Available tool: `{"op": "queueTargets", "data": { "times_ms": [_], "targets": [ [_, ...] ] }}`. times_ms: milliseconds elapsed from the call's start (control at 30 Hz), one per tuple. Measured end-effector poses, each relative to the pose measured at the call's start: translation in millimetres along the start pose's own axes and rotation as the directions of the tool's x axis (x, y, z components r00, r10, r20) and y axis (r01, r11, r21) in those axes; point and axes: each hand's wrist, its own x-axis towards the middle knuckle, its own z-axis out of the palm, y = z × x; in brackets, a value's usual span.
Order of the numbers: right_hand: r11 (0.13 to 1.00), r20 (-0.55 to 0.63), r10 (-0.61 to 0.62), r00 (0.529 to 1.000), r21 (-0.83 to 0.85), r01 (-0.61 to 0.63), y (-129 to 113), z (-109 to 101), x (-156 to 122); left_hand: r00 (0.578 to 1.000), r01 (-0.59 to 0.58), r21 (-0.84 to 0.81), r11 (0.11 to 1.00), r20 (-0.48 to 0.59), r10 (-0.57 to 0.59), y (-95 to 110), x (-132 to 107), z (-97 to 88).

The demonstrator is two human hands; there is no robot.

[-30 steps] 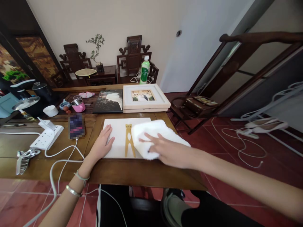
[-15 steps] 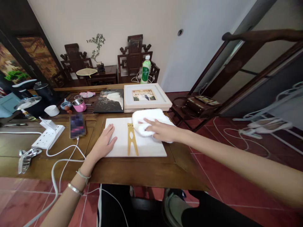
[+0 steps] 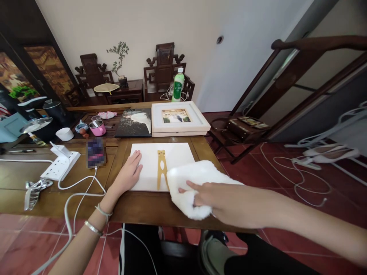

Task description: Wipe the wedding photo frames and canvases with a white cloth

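Observation:
A white fluffy cloth (image 3: 197,173) is bunched under my right hand (image 3: 210,200), whose fingers press into it. The cloth covers the lower right corner of a white board (image 3: 180,152) and reaches past it onto the table. On the board is a yellow cat-shaped figure (image 3: 161,162) with long legs; the cloth meets its right leg. My left hand (image 3: 130,172) lies flat on the board's left edge with its fingers stretched out, holding nothing.
Behind the board are a white picture frame (image 3: 197,120) and a dark picture of a white bird (image 3: 133,122). A green bottle (image 3: 177,86) stands behind them. At left lie a power strip (image 3: 64,164), a phone (image 3: 96,152), cables, a pink cup (image 3: 99,128) and a silver hair clip (image 3: 36,191).
My right hand has pulled the white cloth toward me, from the board's upper right to its lower right corner and the table edge. My left hand stays on the board.

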Motion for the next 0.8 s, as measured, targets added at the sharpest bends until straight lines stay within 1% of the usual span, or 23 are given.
{"op": "queueTargets", "data": {
  "times_ms": [67,133,200,233,300,367,467,567,633,700,733,800],
  "targets": [
    [0.999,-0.045,0.041,0.998,-0.011,-0.042,8.8,-8.2,7.8,1.000,-0.001,0.002,1.000,0.006,0.001,0.6,0.9,0.5],
    [0.997,-0.166,0.060,0.984,-0.036,-0.067,24.9,-15.2,28.0,1.000,0.002,0.005,1.000,0.006,-0.002,1.1,1.4,1.0],
    [0.994,-0.310,0.065,0.949,-0.059,-0.088,41.2,-19.7,54.9,1.000,0.004,0.004,1.000,0.002,-0.004,1.5,1.7,1.3],
    [0.993,-0.363,0.069,0.929,-0.066,-0.100,47.1,-21.2,68.6,1.000,0.005,0.002,1.000,0.001,-0.005,1.8,1.7,1.3],
    [0.989,-0.440,0.064,0.896,-0.089,-0.114,51.6,-22.9,91.7,1.000,0.008,-0.004,1.000,-0.001,-0.008,2.0,1.9,1.2],
    [0.986,-0.466,0.039,0.884,-0.127,-0.111,45.7,-22.5,105.4,1.000,0.010,-0.009,1.000,-0.006,-0.010,1.8,2.3,1.4],
    [0.976,-0.451,0.047,0.891,-0.168,-0.137,23.8,-15.1,107.0,0.999,0.010,-0.017,1.000,-0.031,-0.010,0.6,3.0,3.5],
    [0.973,-0.396,0.070,0.915,-0.176,-0.151,-4.6,0.2,93.0,0.998,0.011,-0.022,1.000,-0.065,-0.012,-0.5,2.8,7.8],
    [0.976,-0.320,0.071,0.945,-0.173,-0.131,-23.6,10.5,79.3,0.996,0.013,-0.027,1.000,-0.091,-0.015,-0.6,1.9,11.0],
    [0.983,-0.216,0.056,0.975,-0.161,-0.092,-39.6,17.2,64.6,0.993,0.012,-0.032,0.999,-0.117,-0.016,-0.2,0.6,13.2],
    [0.987,-0.170,0.038,0.985,-0.150,-0.064,-45.4,18.7,57.7,0.992,0.009,-0.032,0.999,-0.123,-0.013,0.1,0.0,13.8],
    [0.993,-0.126,-0.007,0.992,-0.115,-0.008,-50.3,17.8,47.2,0.993,-0.003,-0.025,1.000,-0.116,0.000,0.5,-1.1,13.6]
  ]
}}
